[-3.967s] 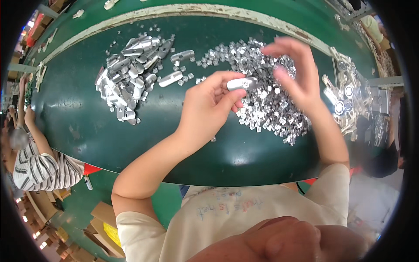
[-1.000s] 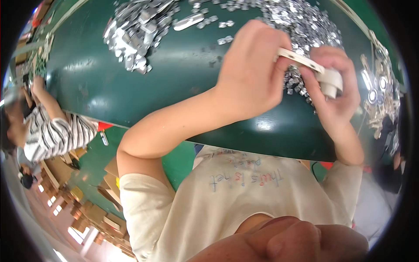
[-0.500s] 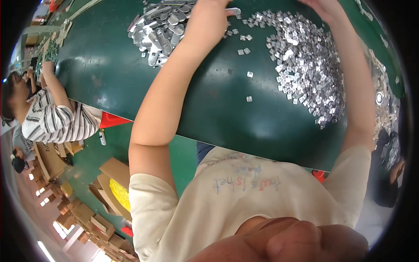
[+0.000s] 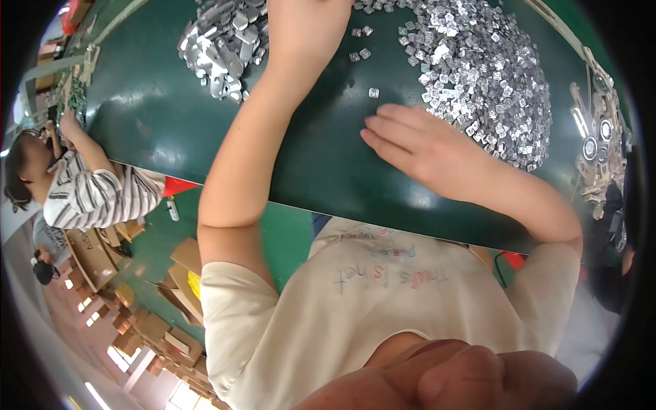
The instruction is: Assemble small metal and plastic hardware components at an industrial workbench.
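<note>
My right hand (image 4: 425, 147) is over the dark green tabletop (image 4: 342, 160), fingers stretched out and pointing left. It appears to hold nothing. Just beyond its fingertips lies a single small square silvery piece (image 4: 374, 93). A large heap of such small square pieces (image 4: 488, 78) spreads behind and to the right of that hand. My left hand (image 4: 311, 27) reaches to the top edge, where its fingers are mostly cut off, so what it may hold is hidden. Beside it, on the left, is a pile of elongated, rounded silvery metal plates (image 4: 222, 51).
Another person in a striped top (image 4: 85, 181) works at the table's far left. Linked metal parts (image 4: 596, 140) lie along the right side. An open cardboard box (image 4: 184, 273) stands on the floor left of me, with more cartons (image 4: 140, 328) beyond.
My right hand has come down from the top right, beyond the heap, to the table's middle. My left hand has shifted slightly up and left; the view has moved a little too.
</note>
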Demonstrator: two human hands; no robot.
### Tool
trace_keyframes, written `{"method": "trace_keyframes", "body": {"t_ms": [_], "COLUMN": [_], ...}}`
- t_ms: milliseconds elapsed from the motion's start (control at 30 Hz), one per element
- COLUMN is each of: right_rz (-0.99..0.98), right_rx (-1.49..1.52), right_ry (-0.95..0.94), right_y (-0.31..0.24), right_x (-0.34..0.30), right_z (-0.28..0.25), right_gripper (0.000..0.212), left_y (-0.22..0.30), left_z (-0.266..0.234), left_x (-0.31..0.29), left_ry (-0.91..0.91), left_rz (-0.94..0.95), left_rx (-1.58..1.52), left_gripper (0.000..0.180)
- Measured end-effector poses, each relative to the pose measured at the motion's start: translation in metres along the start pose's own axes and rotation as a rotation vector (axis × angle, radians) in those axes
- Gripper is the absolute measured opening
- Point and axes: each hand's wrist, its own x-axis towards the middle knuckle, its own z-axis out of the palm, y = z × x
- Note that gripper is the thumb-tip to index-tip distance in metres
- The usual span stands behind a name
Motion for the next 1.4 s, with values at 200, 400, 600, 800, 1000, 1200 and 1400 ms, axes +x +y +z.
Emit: {"method": "trace_keyframes", "body": {"t_ms": [200,400,600,800,1000,1200,1400], "right_rz": [0.204,0.680,0.654,0.713,0.653,0.317,0.056], "right_rx": [0.097,0.784,1.043,1.055,0.894,0.309,-0.186], "right_ry": [0.031,0.535,0.629,0.687,0.663,0.544,0.491], "right_y": [0.003,0.013,0.026,0.019,0.017,0.024,0.027], "right_x": [-0.011,-0.015,-0.021,-0.018,-0.016,-0.012,-0.002], "right_z": [-0.009,-0.041,-0.063,-0.067,-0.064,-0.067,-0.070], "right_gripper": [0.030,0.010,0.022,0.029,0.025,0.022,0.030], "left_y": [-0.003,0.027,0.029,0.030,0.025,0.027,0.033], "left_z": [0.000,0.015,0.012,0.016,0.012,0.011,0.004], "left_x": [0.002,-0.031,-0.049,-0.057,-0.058,-0.058,-0.056], "left_ry": [-0.418,-0.307,-0.292,-0.348,-0.355,-0.349,-0.376], "left_rz": [0.298,-0.148,-0.146,-0.160,-0.161,-0.214,-0.235], "left_rx": [-0.615,-0.344,-0.259,-0.323,-0.379,-0.382,-0.340], "left_gripper": [0.013,0.019,0.023,0.027,0.027,0.026,0.025]}}
